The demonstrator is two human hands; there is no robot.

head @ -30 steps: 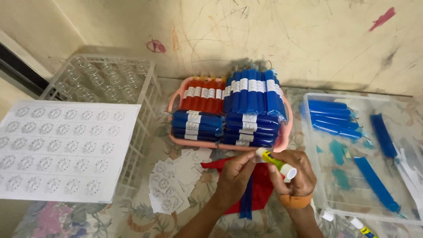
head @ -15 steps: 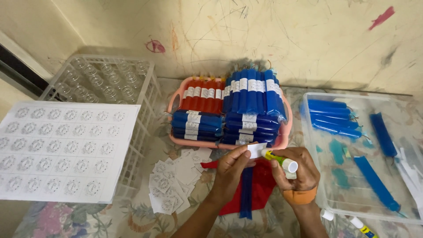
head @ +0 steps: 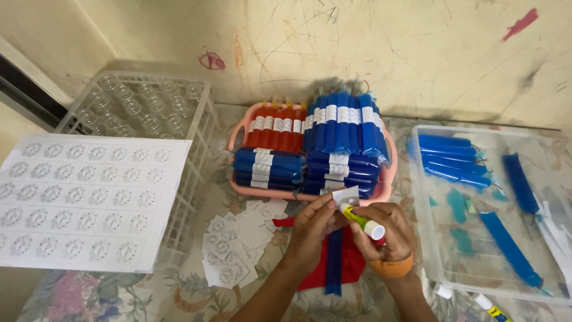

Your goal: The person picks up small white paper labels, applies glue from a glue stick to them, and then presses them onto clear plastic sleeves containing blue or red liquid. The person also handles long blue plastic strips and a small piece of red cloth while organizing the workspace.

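— What do the hands hold?
— The left hand (head: 314, 223) pinches a small white label (head: 346, 195); the right hand's (head: 387, 229) grip closes round a glue stick (head: 359, 219).
— How do they lie?
— The stick's tip points up-left, touching the label's lower edge, above a blue packet (head: 333, 262).

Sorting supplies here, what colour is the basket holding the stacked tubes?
Pink basket, seen best in the head view.

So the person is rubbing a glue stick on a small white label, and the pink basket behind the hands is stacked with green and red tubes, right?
Not quite. The head view shows the pink basket stacked with blue tubes and red tubes, not green. The rest holds: the right hand holds a glue stick against a small white label held by the left hand.
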